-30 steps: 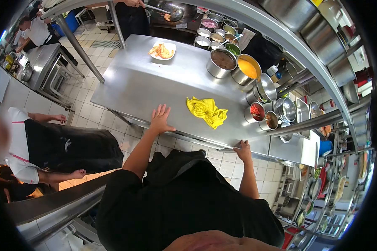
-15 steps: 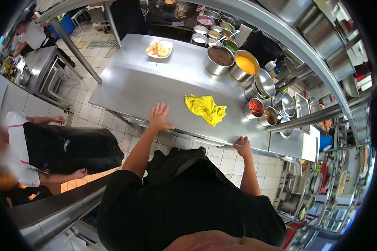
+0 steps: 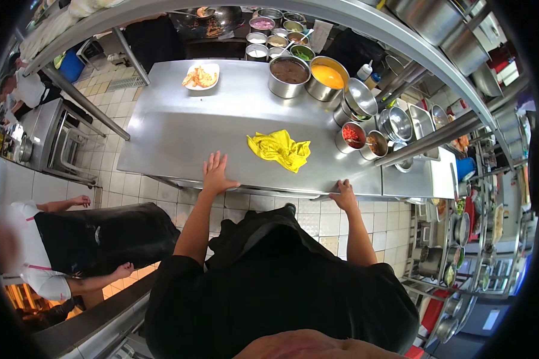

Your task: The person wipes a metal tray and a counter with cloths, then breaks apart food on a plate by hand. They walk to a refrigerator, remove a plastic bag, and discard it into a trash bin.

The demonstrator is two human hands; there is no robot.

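Observation:
My left hand [image 3: 218, 175] lies with spread fingers on the front edge of the steel counter [image 3: 179, 122] and holds nothing. Farther right, my right hand [image 3: 344, 194] rests on the same edge, fingers apart and bent over it, also without anything in it. Between the two hands and a little farther in, a crumpled yellow cloth [image 3: 279, 151] sits on the counter, touched by neither. At the far left of the counter stands a white plate [image 3: 214, 85] with orange and pale food on it.
Pots of brown sauce [image 3: 288, 70] and orange liquid [image 3: 328, 76] stand at the back right, near a pot of chopped red pieces [image 3: 353, 137] and steel bowls [image 3: 396, 124]. A person in a black apron [image 3: 111, 233] stands at my left. A steel shelf [image 3: 317, 21] crosses overhead.
The view has turned slightly, so the counter and its contents appear farther left. Both hands stay on the counter edge. The cloth and plate keep their places on the counter.

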